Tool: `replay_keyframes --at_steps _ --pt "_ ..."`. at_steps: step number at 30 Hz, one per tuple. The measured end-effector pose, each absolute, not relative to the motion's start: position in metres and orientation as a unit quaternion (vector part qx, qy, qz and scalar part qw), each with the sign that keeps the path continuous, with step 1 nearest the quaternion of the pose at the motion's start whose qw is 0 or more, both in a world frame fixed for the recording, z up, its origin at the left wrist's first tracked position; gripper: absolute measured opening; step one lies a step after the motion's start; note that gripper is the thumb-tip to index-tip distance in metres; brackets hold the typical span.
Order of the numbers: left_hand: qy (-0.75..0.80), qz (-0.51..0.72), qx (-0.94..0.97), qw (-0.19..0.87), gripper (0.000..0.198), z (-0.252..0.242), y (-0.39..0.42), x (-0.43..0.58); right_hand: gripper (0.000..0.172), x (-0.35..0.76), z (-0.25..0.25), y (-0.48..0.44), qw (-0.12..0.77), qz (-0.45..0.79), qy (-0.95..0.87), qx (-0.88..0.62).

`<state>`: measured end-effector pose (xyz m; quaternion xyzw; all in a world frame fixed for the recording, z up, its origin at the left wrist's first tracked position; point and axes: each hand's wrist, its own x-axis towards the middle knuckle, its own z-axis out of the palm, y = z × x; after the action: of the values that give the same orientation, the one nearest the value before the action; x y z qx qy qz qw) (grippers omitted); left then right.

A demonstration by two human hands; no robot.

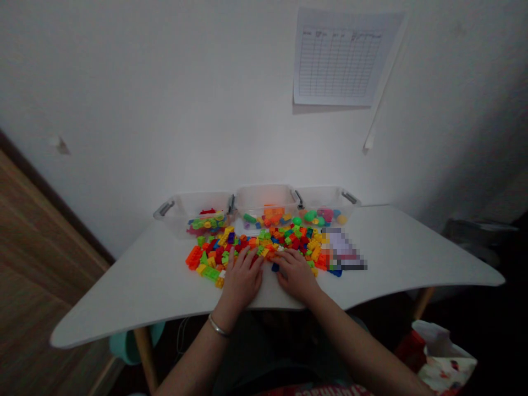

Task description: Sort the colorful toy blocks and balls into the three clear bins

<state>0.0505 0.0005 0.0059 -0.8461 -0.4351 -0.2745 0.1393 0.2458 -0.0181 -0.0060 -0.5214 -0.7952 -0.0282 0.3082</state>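
Note:
A wide pile of toy building bricks (218, 256) in red, orange, yellow, green and blue lies on the white table (165, 286). My left hand (243, 279) rests at the near edge of the pile, palm down, its fingers spread over the bricks. Beside it, my right hand (298, 276) reaches in from the right with its fingers stretched out among the bricks. A dark blue brick (275, 267) shows by the right thumb. Both sets of fingertips touch or nearly touch bricks, and neither hand visibly grips one.
Behind the pile stand three clear plastic boxes: the left (198, 201), middle (266, 193) and right (322, 195) ones hold coloured toy pieces. A blurred flat object (344, 247) lies right of the pile. The wall rises behind the boxes. A bag (447, 357) is below at right.

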Motion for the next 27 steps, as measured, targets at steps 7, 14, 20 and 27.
replay_keyframes --at_steps 7,14,20,27 --pt "-0.492 -0.284 -0.81 0.147 0.032 0.0 0.001 0.052 0.038 0.244 -0.007 -0.018 0.304 -0.028 -0.794 -0.526" --pt "-0.484 -0.301 -0.811 0.134 0.031 0.003 -0.001 0.049 0.023 0.243 -0.003 -0.019 0.316 -0.013 -0.781 -0.539" --pt "-0.499 -0.3 -0.803 0.127 0.033 0.004 -0.001 0.047 0.021 0.244 -0.005 -0.021 0.356 -0.012 -0.754 -0.552" --pt "-0.502 -0.291 -0.807 0.11 0.032 0.005 0.0 0.049 0.027 0.262 0.029 0.017 0.491 -0.004 -0.648 -0.582"
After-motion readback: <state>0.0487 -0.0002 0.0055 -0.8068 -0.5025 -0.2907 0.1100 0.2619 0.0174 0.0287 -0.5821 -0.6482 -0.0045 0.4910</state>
